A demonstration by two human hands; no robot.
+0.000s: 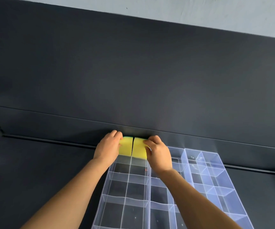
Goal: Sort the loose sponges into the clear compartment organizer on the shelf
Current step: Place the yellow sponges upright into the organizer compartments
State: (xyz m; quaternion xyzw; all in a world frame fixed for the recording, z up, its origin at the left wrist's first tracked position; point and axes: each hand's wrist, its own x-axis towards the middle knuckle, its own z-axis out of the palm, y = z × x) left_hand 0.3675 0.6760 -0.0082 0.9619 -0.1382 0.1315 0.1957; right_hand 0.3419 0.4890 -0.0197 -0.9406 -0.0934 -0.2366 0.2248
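Two yellow sponges sit side by side at the far end of the clear compartment organizer (166, 195), a thin dark gap between them; the left sponge (125, 148) shows a strip of green along its far edge; the right sponge (139, 149) lies just beside it; the left hand (108, 148) has its grip closed on the left sponge's outer side, fingers curled over the top; the right hand (158, 154) closes its grip on the right sponge, fingers across its upper face; the organizer rests on a dark shelf (42, 162), its near compartments bare; a dark panel (133, 71) rises behind.
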